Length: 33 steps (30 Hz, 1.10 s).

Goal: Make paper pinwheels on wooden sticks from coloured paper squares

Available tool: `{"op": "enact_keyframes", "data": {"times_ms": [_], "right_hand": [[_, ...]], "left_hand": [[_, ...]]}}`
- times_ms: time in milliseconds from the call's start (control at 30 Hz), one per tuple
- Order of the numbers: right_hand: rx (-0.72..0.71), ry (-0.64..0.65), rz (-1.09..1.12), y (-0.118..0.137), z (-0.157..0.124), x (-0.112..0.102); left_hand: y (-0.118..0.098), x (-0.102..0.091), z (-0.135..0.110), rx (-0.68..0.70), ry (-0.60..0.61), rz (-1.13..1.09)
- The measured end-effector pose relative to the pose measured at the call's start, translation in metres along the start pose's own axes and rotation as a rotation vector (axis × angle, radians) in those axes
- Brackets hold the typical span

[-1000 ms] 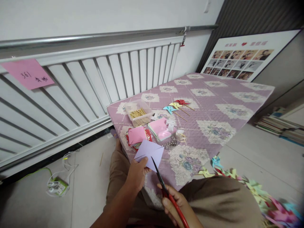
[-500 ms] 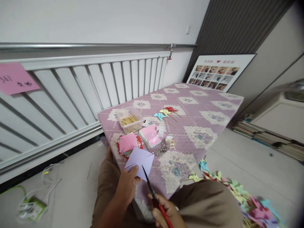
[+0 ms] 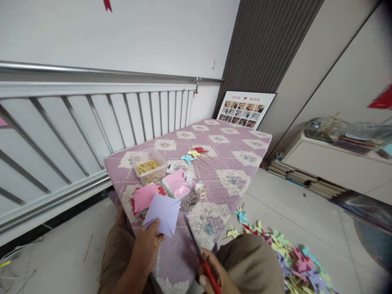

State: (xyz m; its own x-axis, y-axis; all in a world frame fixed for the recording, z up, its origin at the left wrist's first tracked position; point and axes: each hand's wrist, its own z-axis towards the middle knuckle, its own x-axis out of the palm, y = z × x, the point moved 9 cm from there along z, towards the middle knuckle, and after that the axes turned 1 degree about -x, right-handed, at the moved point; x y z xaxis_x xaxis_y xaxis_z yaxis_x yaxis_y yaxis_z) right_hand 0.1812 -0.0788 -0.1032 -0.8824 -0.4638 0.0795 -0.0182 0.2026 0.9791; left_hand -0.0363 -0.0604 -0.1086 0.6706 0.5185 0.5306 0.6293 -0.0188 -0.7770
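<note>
A square of lavender paper (image 3: 163, 212), slit in from its corners, is pinched at its near edge by my left hand (image 3: 148, 241). My right hand (image 3: 214, 269) grips red-handled scissors (image 3: 196, 245), whose dark blades point up and away, apart from the paper and to its right. The blades look closed. Just beyond the lavender square lies a stack of cut paper squares with a pink one (image 3: 145, 197) on top. Another pile of pink paper (image 3: 174, 181) sits to its right, near a heap of small metal pins (image 3: 190, 201).
A clear plastic box (image 3: 148, 165) of short sticks stands at the table's left. Finished pinwheels (image 3: 192, 154) lie mid-table, beside a small round container (image 3: 200, 191). Many more pinwheels (image 3: 294, 261) are heaped on the floor at right. A white radiator (image 3: 122, 118) runs behind.
The scissors have come away from the lavender paper, leaving a gap between them. My view has swung to the right, so the table appears farther left.
</note>
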Motion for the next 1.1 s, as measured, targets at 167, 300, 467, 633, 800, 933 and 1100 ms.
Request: {"op": "enact_keyframes", "data": {"times_ms": [167,300,467,633,800,933,1100], "right_hand": [[0.085,-0.277,0.028,0.000,0.011,-0.065],[0.052,-0.329,-0.417,0.021,0.045,-0.109],[0.122,-0.445,-0.985,0.036,0.092,-0.149],[0.229,-0.436,-1.139,0.039,0.128,-0.162],[0.249,-0.416,-1.251,0.043,0.151,-0.159],[0.196,-0.366,-1.298,0.041,0.159,-0.144],[0.089,-0.342,-1.247,0.043,0.151,-0.126]], "left_hand": [[0.022,-0.015,0.007,-0.075,-0.080,-0.007],[0.040,-0.022,0.011,-0.115,-0.088,0.020],[0.048,-0.022,0.017,-0.112,-0.018,-0.061],[0.051,-0.020,0.021,-0.116,0.014,-0.079],[0.050,-0.018,0.020,-0.156,0.011,-0.081],[0.048,-0.019,0.021,-0.154,0.004,-0.081],[0.049,-0.019,0.024,-0.145,0.039,-0.118]]}}
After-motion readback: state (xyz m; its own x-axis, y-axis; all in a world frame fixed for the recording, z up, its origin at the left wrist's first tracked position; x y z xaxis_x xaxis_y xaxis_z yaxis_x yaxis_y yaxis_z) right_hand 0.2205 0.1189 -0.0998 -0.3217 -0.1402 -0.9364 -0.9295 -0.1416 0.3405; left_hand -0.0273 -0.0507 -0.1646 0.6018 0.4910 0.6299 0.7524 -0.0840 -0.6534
